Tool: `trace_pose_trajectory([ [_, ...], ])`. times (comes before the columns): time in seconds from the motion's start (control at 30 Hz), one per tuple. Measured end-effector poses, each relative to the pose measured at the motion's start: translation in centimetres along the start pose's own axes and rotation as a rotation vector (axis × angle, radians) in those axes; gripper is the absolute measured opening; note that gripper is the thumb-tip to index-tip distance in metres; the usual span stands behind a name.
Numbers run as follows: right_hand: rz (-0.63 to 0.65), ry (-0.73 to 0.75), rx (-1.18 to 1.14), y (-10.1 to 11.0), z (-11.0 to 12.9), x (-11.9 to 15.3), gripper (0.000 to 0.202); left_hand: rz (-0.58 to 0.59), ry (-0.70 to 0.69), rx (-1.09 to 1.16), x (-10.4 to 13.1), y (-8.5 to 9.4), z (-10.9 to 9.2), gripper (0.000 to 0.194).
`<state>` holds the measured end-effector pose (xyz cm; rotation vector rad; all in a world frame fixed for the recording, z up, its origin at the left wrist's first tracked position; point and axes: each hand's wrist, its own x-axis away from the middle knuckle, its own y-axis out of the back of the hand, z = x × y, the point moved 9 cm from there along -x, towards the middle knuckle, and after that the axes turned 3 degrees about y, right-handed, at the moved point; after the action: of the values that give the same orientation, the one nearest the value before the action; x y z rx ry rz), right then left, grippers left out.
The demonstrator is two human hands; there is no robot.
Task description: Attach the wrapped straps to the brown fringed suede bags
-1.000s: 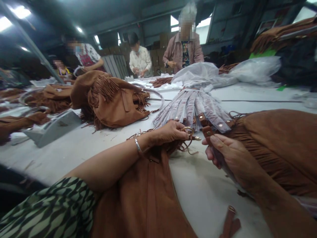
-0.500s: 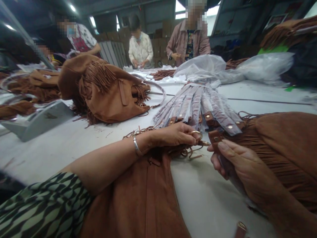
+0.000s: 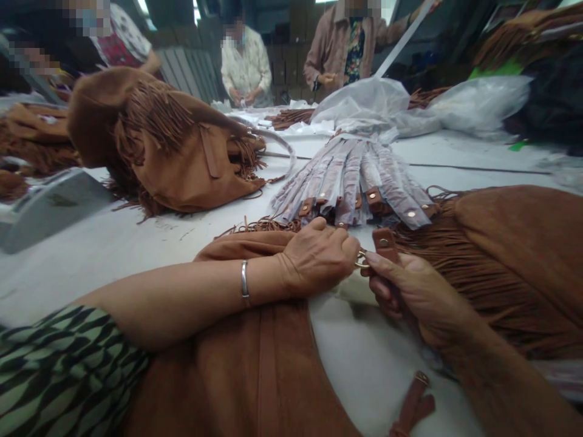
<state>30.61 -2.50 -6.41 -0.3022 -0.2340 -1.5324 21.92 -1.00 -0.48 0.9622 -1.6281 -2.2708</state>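
Observation:
My left hand (image 3: pixel 321 255), with a silver bracelet at the wrist, is closed at a gold metal ring (image 3: pixel 362 261) that shows beyond its fingers. Below that arm spreads a brown suede bag (image 3: pixel 228 358), its upper edge partly covered by the forearm. My right hand (image 3: pixel 414 291) grips a brown leather strap (image 3: pixel 385 243) whose snap end stands up above the thumb. The thumb tip of this hand meets the ring, and the two hands nearly touch. The rest of the strap runs down behind the right fingers, partly hidden.
Plastic-wrapped straps (image 3: pixel 355 176) lie fanned out beyond my hands. A fringed brown bag (image 3: pixel 519 255) is at right, another bag (image 3: pixel 177 152) at far left beside a grey holder (image 3: pixel 59 206). A short strap piece (image 3: pixel 415 400) lies near the front. Several people stand across the table.
My hands have come together, the right thumb now at the ring. My left hand has turned knuckles up. Across the table, one person has raised an arm with a pale strip.

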Motion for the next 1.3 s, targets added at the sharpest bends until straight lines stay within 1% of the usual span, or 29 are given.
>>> trace_pose_trajectory([
  [0.07,0.018,0.011,0.002,-0.1,0.0,0.0,0.05,0.048,0.024,0.025,-0.1,0.2,0.3,0.02],
  [0.13,0.027,0.041,0.037,-0.1,0.4,0.1,0.05,0.147,0.031,0.122,-0.1,0.5,0.9,0.022],
  [0.2,0.041,0.076,0.076,-0.2,0.8,0.1,0.048,0.292,-0.02,0.306,0.1,0.8,1.2,0.029],
  [0.27,0.057,0.12,0.115,-0.3,1.2,0.2,0.045,0.405,-0.092,0.495,0.3,1.3,1.5,0.031],
  [0.37,0.09,0.184,0.177,-0.7,1.6,0.5,0.041,0.477,-0.137,0.659,0.6,1.7,2.4,0.03],
  [0.47,0.087,0.24,0.205,-1.0,2.0,0.8,0.039,0.55,-0.122,0.81,0.8,1.1,2.7,0.029],
  [0.53,0.063,0.269,0.212,-1.0,2.3,1.0,0.04,0.547,-0.09,0.896,0.8,0.9,2.6,0.027],
  [0.63,0.019,0.282,0.17,-1.0,2.7,1.3,0.038,0.483,-0.05,0.919,0.6,1.1,2.7,0.025],
  [0.73,-0.012,0.28,0.087,-0.9,2.6,1.2,0.034,0.458,-0.009,0.864,0.5,0.9,2.9,0.027],
  [0.83,-0.013,0.254,0.037,-0.7,2.2,1.0,0.031,0.424,0.029,0.785,0.4,0.9,3.3,0.03],
  [1.0,-0.021,0.238,-0.002,-0.3,1.8,0.6,0.032,0.377,0.088,0.688,0.4,1.4,3.6,0.037],
  [1.07,-0.038,0.237,-0.013,0.0,1.9,0.6,0.034,0.386,0.067,0.684,0.4,1.7,3.4,0.036],
  [1.2,-0.074,0.221,0.005,0.6,1.9,0.4,0.035,0.44,-0.036,0.662,0.6,2.2,2.4,0.03],
  [1.3,-0.076,0.195,0.061,0.5,1.8,0.3,0.037,0.419,-0.077,0.618,0.7,2.2,2.1,0.027],
])
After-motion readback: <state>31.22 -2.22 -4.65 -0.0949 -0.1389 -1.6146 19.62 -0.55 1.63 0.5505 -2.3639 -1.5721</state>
